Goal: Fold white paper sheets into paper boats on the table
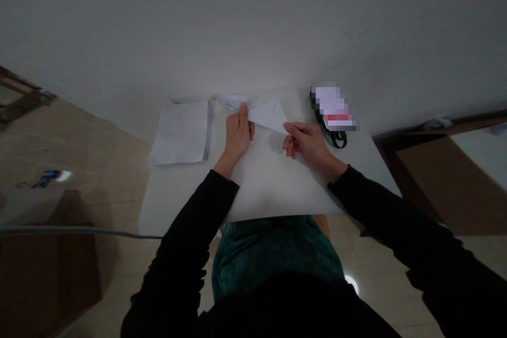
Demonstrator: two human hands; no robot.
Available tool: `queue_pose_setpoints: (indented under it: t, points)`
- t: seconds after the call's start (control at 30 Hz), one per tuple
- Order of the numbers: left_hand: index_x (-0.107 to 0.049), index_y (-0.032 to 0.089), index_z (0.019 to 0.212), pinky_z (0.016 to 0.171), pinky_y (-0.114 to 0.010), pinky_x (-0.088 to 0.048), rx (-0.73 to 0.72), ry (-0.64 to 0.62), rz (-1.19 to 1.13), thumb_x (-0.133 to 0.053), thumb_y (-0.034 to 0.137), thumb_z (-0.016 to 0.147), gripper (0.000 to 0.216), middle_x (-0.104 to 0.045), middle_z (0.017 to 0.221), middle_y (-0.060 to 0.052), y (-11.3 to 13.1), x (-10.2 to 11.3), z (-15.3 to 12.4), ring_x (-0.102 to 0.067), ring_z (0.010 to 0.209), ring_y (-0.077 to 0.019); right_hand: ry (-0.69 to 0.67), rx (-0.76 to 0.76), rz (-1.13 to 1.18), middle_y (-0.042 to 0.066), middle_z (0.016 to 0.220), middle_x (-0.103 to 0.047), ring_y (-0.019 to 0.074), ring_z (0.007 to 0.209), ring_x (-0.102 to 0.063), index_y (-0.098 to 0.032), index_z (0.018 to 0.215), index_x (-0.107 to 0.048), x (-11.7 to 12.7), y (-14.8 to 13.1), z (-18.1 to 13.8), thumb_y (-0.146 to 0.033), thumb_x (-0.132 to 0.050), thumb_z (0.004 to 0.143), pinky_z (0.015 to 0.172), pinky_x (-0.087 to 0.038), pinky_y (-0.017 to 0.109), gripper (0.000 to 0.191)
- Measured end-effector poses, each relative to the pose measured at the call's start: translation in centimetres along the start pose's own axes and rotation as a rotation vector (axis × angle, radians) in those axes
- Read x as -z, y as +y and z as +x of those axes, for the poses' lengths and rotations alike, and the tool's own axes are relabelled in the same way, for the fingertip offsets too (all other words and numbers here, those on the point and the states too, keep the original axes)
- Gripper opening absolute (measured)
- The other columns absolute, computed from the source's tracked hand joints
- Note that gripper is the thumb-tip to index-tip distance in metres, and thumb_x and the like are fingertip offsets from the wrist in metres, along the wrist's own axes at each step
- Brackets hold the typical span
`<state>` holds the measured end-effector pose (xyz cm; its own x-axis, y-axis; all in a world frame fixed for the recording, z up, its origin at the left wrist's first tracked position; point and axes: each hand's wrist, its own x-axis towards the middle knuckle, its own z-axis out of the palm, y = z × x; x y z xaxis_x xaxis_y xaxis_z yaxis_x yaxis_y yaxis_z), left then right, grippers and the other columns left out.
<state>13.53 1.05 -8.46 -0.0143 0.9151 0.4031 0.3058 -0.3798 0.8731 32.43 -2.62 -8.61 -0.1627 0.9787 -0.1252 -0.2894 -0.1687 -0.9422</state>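
A piece of white folded paper [268, 115], with a pointed top and a visible fold line, is held above the white table [269, 190]. My left hand [238, 128] pinches its left end, thumb pointing up. At the paper's lower right corner, my right hand [307, 143] grips it between thumb and forefinger, the other fingers curled below. Left of my left hand lies a stack of white paper [182, 132]. Just behind that hand is a crumpled, clear-looking item [232, 100] that I cannot make out fully.
Toward the table's back right lies a black item with a strap [339, 139], its top blurred by pixels. A plain wall [253, 21] rises behind the table. Brown boxes [455, 185] stand at the right, and a grey cable [79, 230] runs in from the left.
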Motion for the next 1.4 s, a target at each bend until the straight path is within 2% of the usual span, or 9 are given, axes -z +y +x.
queue_pose_setpoints:
  t: [0.1, 0.17, 0.23, 0.3, 0.43, 0.73, 1.03, 1.27, 1.4]
  points:
    - [-0.059, 0.019, 0.053, 0.041, -0.02, -0.03, 0.026, -0.018, -0.093, -0.034, 0.061, 0.105, 0.072, -0.042, 0.038, 0.002, -0.1, -0.1, 0.0, -0.039, 0.036, -0.0059, 0.006, -0.017, 0.028, 0.001, 0.052, -0.067, 0.0092, 0.036, -0.058, -0.016, 0.064, -0.063, 0.0, -0.3, -0.1, -0.047, -0.081, 0.083, 0.031, -0.039, 0.017, 0.041]
    - [-0.075, 0.019, 0.093, 0.04, -0.019, -0.033, 0.046, -0.067, -0.205, -0.045, 0.066, 0.1, 0.056, -0.057, 0.052, 0.001, -0.3, -0.3, 0.2, -0.049, 0.041, -0.007, -0.002, -0.064, 0.049, 0.001, 0.052, -0.067, 0.0071, 0.035, -0.056, -0.016, 0.064, -0.063, 0.0, -0.6, -0.1, -0.044, -0.078, 0.087, 0.032, -0.038, 0.016, 0.04]
    - [-0.064, 0.026, 0.132, 0.041, -0.019, -0.038, 0.076, -0.112, -0.322, -0.056, 0.068, 0.094, 0.058, -0.072, 0.075, -0.002, -0.6, -0.3, 0.4, -0.06, 0.05, -0.0094, -0.001, -0.128, 0.06, -0.001, 0.051, -0.065, 0.0056, 0.034, -0.054, -0.016, 0.066, -0.064, 0.1, -0.9, -0.1, -0.039, -0.073, 0.093, 0.031, -0.037, 0.014, 0.036]
    - [-0.056, 0.032, 0.143, 0.045, -0.019, -0.045, 0.103, -0.147, -0.401, -0.064, 0.068, 0.09, 0.065, -0.076, 0.104, -0.006, -0.7, -0.3, 0.6, -0.069, 0.066, -0.0131, 0.012, -0.167, 0.066, -0.002, 0.05, -0.064, 0.0052, 0.034, -0.052, -0.016, 0.067, -0.063, 0.2, -1.1, -0.1, -0.034, -0.068, 0.097, 0.031, -0.037, 0.014, 0.035]
    - [-0.059, 0.035, 0.14, 0.067, -0.026, -0.059, 0.166, -0.144, -0.478, -0.064, 0.066, 0.091, 0.058, -0.067, 0.138, -0.009, -0.2, -0.6, 0.5, -0.072, 0.105, -0.022, 0.009, -0.161, 0.069, -0.002, 0.05, -0.064, 0.006, 0.032, -0.051, -0.016, 0.068, -0.063, 0.2, -1.0, -0.1, -0.033, -0.071, 0.094, 0.029, -0.035, 0.015, 0.031]
    - [-0.068, 0.024, 0.124, 0.104, -0.045, -0.054, 0.264, -0.141, -0.727, -0.036, 0.064, 0.104, 0.055, -0.065, 0.142, -0.009, 0.8, -1.9, 0.8, -0.058, 0.139, -0.0268, -0.08, 0.012, 0.013, 0.002, 0.051, -0.066, 0.0092, 0.037, -0.058, -0.014, 0.062, -0.068, 0.0, 0.2, 0.2, -0.053, -0.086, 0.072, 0.033, -0.042, 0.018, 0.044]
    - [-0.072, 0.02, 0.119, 0.094, -0.034, -0.058, 0.293, 0.051, -0.613, -0.06, 0.059, 0.096, 0.047, -0.074, 0.126, -0.012, -1.1, -2.4, -0.3, -0.071, 0.112, -0.0201, 0.016, 0.095, 0.029, 0.004, 0.059, -0.072, 0.0094, 0.042, -0.061, -0.014, 0.065, -0.072, 0.2, 1.0, 0.6, -0.053, -0.09, 0.067, 0.036, -0.046, 0.018, 0.042]
    - [-0.078, 0.02, 0.109, 0.081, -0.026, -0.06, 0.217, 0.021, -0.464, -0.073, 0.045, 0.09, 0.031, -0.078, 0.088, -0.003, -1.8, -1.6, 0.0, -0.069, 0.075, -0.0108, -0.071, 0.101, -0.071, 0.006, 0.057, -0.071, 0.0129, 0.043, -0.065, -0.014, 0.063, -0.071, 0.5, 1.2, 0.8, -0.059, -0.089, 0.066, 0.039, -0.051, 0.021, 0.049]
    - [-0.074, 0.022, 0.12, 0.089, -0.032, -0.06, 0.195, -0.076, -0.509, -0.073, 0.047, 0.091, 0.038, -0.077, 0.093, -0.004, -1.7, -1.4, 0.0, -0.073, 0.084, -0.0139, -0.087, 0.129, -0.102, 0.005, 0.058, -0.072, 0.0132, 0.045, -0.065, -0.016, 0.065, -0.068, 0.6, 1.3, 1.2, -0.064, -0.083, 0.072, 0.04, -0.052, 0.022, 0.051]
